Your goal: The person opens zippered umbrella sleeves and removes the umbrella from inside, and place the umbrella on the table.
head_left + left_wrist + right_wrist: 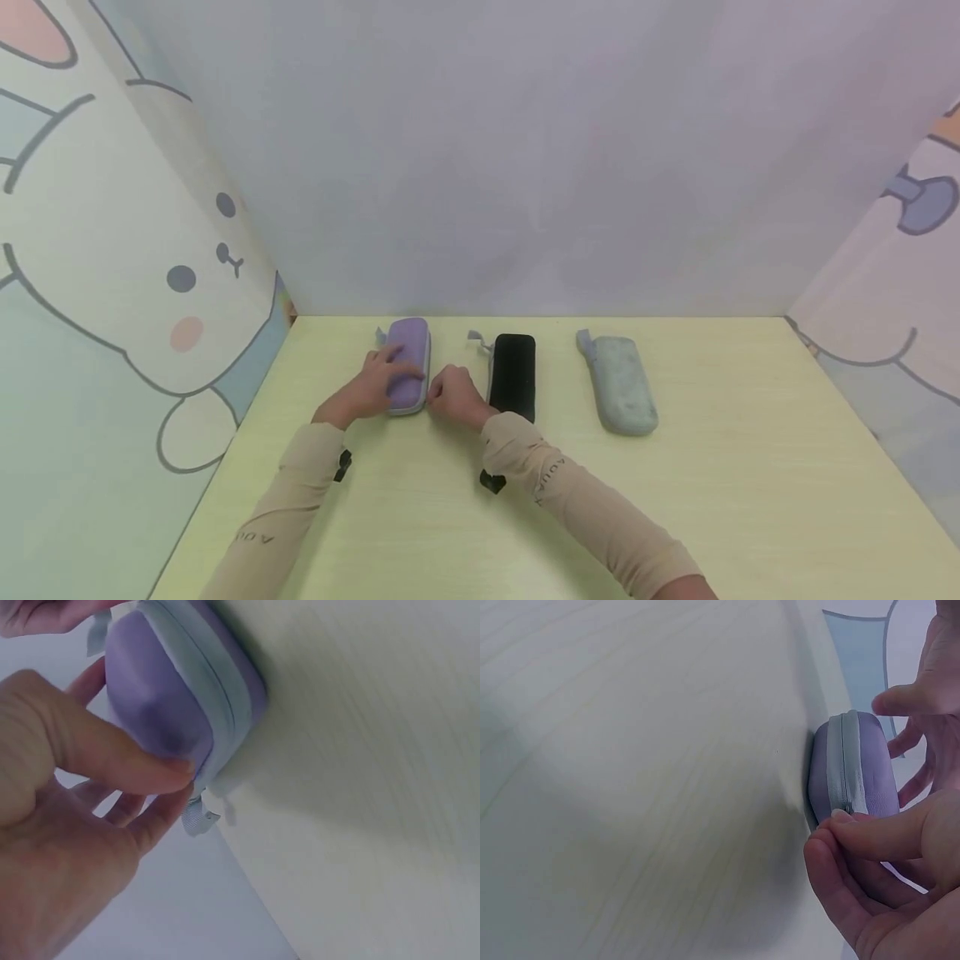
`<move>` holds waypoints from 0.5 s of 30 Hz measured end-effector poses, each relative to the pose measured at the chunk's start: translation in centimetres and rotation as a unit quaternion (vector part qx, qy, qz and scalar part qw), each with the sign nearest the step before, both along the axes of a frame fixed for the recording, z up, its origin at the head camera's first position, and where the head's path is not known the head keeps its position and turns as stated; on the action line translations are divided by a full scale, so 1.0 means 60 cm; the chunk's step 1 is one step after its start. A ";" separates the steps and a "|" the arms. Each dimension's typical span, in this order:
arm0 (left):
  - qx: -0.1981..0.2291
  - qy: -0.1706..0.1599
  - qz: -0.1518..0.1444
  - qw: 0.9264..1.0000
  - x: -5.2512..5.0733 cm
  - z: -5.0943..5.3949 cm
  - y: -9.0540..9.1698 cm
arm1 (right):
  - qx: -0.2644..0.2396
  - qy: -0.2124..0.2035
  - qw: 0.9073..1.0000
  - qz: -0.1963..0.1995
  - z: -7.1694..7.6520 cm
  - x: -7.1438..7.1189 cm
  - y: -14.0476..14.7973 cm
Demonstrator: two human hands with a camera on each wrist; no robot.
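A purple zippered case (408,333) with a pale zipper band (844,761) lies at the left of the table. My left hand (375,383) holds it, fingers and thumb spread over its top and edge. At the case's right side is my right hand (456,395), thumb and fingertips pinched at the zipper band. These fingertips hide the zipper pull they hold. In the left wrist view, a ribbed grey loop (199,817) sticks out at one end of the case, which looks closed.
To the right lie a black case (513,367), partly behind my right forearm, and a fuzzy grey-green case (624,387); each has a ribbon strap. A plain wall (525,167) rises behind the pale wooden table (750,467), with rabbit-printed panels at both sides.
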State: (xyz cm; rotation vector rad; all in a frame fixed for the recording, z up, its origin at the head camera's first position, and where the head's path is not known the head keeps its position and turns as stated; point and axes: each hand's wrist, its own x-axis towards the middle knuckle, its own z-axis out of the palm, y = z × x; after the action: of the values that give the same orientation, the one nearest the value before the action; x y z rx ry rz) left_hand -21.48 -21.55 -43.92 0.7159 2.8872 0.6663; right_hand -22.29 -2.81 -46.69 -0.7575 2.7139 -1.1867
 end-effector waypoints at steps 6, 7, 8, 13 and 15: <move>0.008 0.024 0.002 1.000 -0.006 -0.003 0.002 | -0.014 0.005 1.000 0.009 0.002 0.003 0.004; 0.009 0.025 0.006 1.000 -0.008 -0.004 0.002 | -0.014 0.005 1.000 0.009 0.003 0.003 0.004; 0.009 0.026 0.008 1.000 -0.009 -0.005 0.001 | -0.013 0.007 1.000 0.008 0.003 0.003 0.003; 0.016 0.025 0.008 1.000 -0.015 -0.007 -0.002 | -0.005 0.010 1.000 -0.001 0.000 0.003 0.001; 0.020 0.031 0.007 0.999 -0.015 -0.008 -0.002 | -0.005 0.009 1.000 -0.004 -0.001 0.005 0.000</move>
State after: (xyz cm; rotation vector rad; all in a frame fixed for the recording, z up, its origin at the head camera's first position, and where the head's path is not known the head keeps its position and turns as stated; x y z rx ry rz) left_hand -22.38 -21.68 -44.37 0.7356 2.9460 0.7170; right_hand -21.99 -2.78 -46.73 -0.7627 2.7290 -1.2028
